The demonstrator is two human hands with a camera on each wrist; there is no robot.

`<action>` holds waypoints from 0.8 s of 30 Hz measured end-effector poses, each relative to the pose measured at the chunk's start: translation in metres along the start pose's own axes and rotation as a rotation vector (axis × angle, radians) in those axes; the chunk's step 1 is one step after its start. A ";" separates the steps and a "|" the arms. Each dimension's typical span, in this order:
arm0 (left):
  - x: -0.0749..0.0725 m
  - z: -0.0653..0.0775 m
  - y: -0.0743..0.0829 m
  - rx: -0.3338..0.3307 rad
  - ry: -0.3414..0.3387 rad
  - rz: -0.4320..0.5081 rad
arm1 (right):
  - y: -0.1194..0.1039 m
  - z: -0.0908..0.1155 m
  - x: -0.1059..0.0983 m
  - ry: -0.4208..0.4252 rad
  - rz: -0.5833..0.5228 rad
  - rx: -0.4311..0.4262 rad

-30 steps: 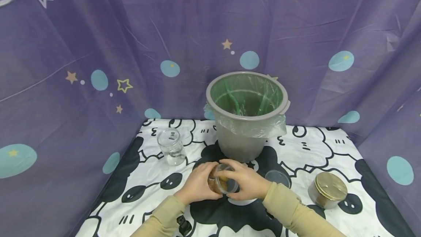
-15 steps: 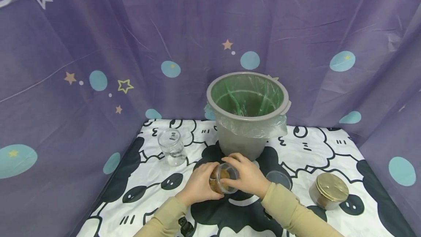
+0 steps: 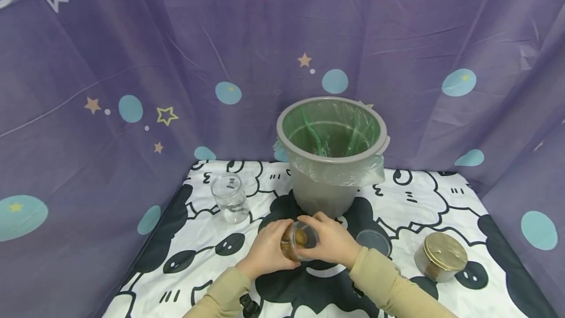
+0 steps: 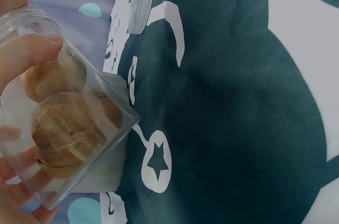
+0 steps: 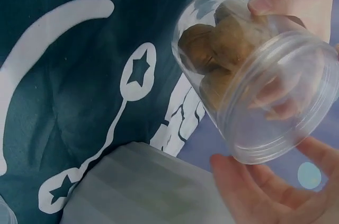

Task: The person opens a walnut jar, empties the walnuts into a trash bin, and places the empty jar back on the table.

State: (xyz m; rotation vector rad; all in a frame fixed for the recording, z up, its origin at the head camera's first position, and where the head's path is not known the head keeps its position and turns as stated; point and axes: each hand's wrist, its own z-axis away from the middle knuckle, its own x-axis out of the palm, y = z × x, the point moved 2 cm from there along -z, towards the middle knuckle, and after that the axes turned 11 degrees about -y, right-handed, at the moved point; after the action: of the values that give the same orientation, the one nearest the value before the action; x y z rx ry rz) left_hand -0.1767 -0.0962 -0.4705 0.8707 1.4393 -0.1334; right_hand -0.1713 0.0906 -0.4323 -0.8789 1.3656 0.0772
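A clear plastic jar [image 5: 288,128] with several walnuts [image 4: 74,123] inside is tilted, its open mouth turned to the right in the head view. My left hand [image 3: 266,253] grips the body of the jar, thumb and fingers on opposite sides. At the mouth, my right hand [image 3: 334,242] holds the rim, with fingers along the far edge and the thumb at the near one. The walnuts sit toward the base end. In the head view the hands cover much of the jar.
Behind the hands stands a grey bin [image 3: 324,195] lined with a plastic bag. A clear round lid [image 3: 373,242] lies right of the right hand. Farther right is a jar with a gold lid [image 3: 444,251]. An uncovered clear jar [image 3: 230,198] stands back left.
My right hand has shifted its fingers around the jar's mouth and settled slightly lower on the rim. The left hand and jar stay nearly in place.
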 end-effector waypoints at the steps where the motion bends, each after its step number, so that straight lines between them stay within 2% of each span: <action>1: 0.000 0.001 0.000 0.000 0.002 0.004 | 0.000 0.000 0.000 -0.002 0.003 -0.020; 10: 0.000 0.005 -0.003 -0.026 -0.019 0.032 | -0.002 0.001 0.001 -0.086 -0.009 -0.127; 19: 0.003 0.007 -0.004 -0.033 -0.028 0.017 | 0.004 0.004 0.002 -0.149 -0.041 -0.264; 22: 0.003 0.005 -0.004 -0.027 -0.015 0.017 | 0.005 0.004 0.002 -0.121 -0.054 -0.261; 24: 0.002 0.003 -0.004 -0.023 -0.006 0.021 | 0.005 0.004 0.000 -0.090 -0.064 -0.222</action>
State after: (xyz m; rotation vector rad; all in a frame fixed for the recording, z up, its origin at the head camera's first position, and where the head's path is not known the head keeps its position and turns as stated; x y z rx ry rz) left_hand -0.1756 -0.0999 -0.4742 0.8655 1.4228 -0.1029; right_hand -0.1704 0.0959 -0.4351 -1.0913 1.2597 0.2193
